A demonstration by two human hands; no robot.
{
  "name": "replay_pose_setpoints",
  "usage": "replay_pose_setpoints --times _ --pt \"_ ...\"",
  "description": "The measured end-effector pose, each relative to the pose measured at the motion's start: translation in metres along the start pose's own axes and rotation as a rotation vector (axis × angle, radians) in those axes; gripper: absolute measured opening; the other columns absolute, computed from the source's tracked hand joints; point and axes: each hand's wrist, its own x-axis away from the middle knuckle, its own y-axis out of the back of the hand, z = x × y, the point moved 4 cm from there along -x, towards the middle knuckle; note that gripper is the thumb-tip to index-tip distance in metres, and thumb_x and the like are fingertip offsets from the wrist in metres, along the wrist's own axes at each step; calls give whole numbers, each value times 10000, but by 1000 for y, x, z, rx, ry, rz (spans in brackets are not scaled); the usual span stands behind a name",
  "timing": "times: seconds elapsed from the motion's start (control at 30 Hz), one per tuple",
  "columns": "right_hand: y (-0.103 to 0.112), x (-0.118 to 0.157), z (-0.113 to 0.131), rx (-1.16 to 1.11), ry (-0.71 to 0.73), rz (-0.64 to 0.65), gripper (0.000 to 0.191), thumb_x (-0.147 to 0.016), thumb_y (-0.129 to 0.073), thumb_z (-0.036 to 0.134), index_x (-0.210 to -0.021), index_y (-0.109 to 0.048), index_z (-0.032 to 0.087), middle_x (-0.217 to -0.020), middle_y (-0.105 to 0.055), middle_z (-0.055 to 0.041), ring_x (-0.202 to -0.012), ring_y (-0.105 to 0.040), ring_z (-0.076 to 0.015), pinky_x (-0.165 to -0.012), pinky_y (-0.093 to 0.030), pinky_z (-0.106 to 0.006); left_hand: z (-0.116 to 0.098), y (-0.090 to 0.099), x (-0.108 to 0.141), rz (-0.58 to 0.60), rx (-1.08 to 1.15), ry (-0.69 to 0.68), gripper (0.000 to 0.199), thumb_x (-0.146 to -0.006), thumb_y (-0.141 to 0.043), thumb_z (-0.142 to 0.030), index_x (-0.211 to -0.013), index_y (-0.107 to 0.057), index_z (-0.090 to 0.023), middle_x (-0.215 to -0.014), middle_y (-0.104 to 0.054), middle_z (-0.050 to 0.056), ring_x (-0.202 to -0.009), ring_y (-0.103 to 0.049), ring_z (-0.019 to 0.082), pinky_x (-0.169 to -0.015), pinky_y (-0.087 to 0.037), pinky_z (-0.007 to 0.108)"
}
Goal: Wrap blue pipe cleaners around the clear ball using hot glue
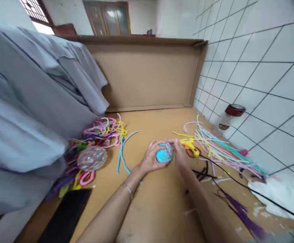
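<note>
A ball point(164, 152), partly wound with bright blue pipe cleaner and clear and speckled on its right side, is held just above or on the table. My left hand point(152, 154) wraps round its left side, fingers over the top and thumb below. At the ball's right edge, my right hand point(179, 153) is closed with its fingertips against it; whether it also pinches a strand is hidden. A yellow glue gun point(191, 145) lies just beyond my right hand. Two loose blue pipe cleaners point(122, 152) lie left of my left hand.
At left are a tangled heap of coloured pipe cleaners point(104, 130), a clear speckled ball point(92, 158) and a black flat object point(67, 212). Straight pipe cleaners point(225, 148), a black cord point(234, 182) and purple strands point(238, 206) lie right. A grey cloth point(48, 84) hangs at left; a tiled wall point(263, 77) bounds the right.
</note>
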Motion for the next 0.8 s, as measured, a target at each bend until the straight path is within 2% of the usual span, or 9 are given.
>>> replay_pose_setpoints --times 0.2,0.4,0.5,0.67,0.8 --pt "-2 4 6 170 114 12 570 -813 -447 693 -898 -691 185 -984 -685 -98 -949 -603 -236 -896 -457 -390 3 -2 2 14 1 -7 540 -651 -765 -326 -1122 -517 -237 -1246 -600 125 -1166 -585 272 -1012 -420 484" --pt "-4 6 12 124 113 83 513 -843 -454 642 -924 -690 194 -1018 -692 -93 -975 -606 -230 -895 -466 -372 1 -2 2 15 -13 -28 547 -667 -767 -326 -1139 -506 -238 -1257 -584 130 -1182 -569 277 -1028 -412 504" --pt "-4 6 13 85 82 106 533 -852 -445 648 -925 -700 186 -1015 -696 -94 -975 -609 -229 -874 -471 -360 3 -2 5 18 -16 7 548 -661 -773 -333 -1136 -520 -231 -1281 -540 140 -1209 -540 282 -1013 -438 487" --pt "-4 6 17 83 74 115 565 -811 -471 709 -793 -727 206 -992 -697 -86 -999 -596 -234 -923 -443 -370 7 -3 8 17 -21 53 542 -653 -780 -347 -1119 -540 -209 -1362 -464 167 -1286 -476 305 -1011 -451 483" --pt "-4 6 17 53 71 130 536 -805 -502 699 -730 -728 219 -998 -700 -80 -1034 -593 -244 -944 -435 -385 3 -2 4 28 -37 10 539 -666 -766 -335 -1135 -529 -216 -1332 -548 163 -1271 -514 302 -1037 -411 516"
